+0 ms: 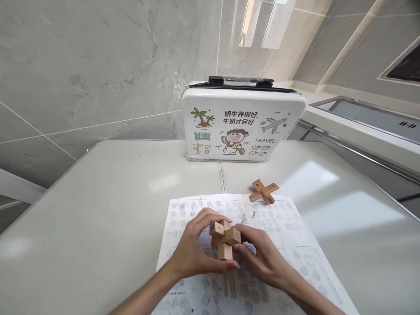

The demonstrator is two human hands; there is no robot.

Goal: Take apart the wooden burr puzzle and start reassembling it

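Note:
A wooden burr puzzle (225, 251) of interlocked pale blocks is held above a printed sheet (278, 271). My left hand (193, 249) closes round it, fingers at its top and thumb beneath its bottom end. From the right, my right hand (262, 253) pinches the puzzle's side with thumb and fingertips. Dark marks show on the puzzle's upper left block ends. Beyond my right hand, a darker wooden cross piece (262, 191) with numbers on it lies at the sheet's far edge. Part of the puzzle is hidden behind my fingers.
A white case (244, 127) with cartoon prints, a black handle and clear plastic wrap stands upright at the back of the white table (108, 192). Behind it rises a grey tiled wall (108, 57). A seam runs down the table's middle.

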